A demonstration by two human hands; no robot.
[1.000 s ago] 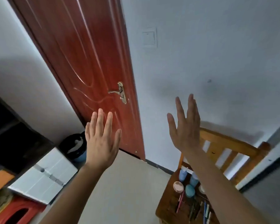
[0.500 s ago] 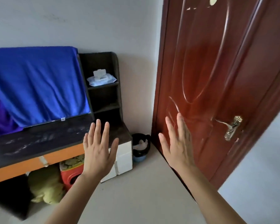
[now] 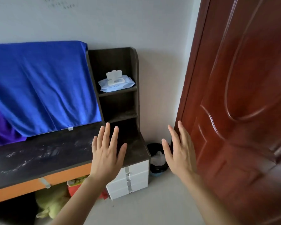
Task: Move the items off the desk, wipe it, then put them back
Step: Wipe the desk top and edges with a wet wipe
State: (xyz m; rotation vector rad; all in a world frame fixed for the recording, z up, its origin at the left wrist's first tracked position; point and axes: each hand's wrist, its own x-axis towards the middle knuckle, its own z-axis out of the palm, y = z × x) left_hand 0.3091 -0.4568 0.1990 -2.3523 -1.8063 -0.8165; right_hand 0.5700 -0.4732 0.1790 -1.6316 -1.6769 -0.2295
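Both hands were up in front of the person, flat and empty, with the fingers spread. The left hand (image 3: 106, 153) was over the right end of the desk (image 3: 39, 158). The right hand (image 3: 178, 151) was in the air beside the red door (image 3: 243, 103), holding nothing.

The desk top was dark and bare. No things sat on it, so the first job, moving the items off, looked done. But the top had pale dusty smears on it, most of all near the middle and left. So I think the wiping was not done yet, or not finished.

A pack of wipes (image 3: 116, 84) sat on the top shelf (image 3: 118, 91) at the right of the desk, with its lid flipped up. A good guess is that a wipe had to come from there next. A blue cloth (image 3: 39, 85) hung behind the desk. A small bin (image 3: 157, 159) stood on the floor between the desk and the door.

The things that came off the desk could not be seen here. Wiping and putting them back were both left to do.
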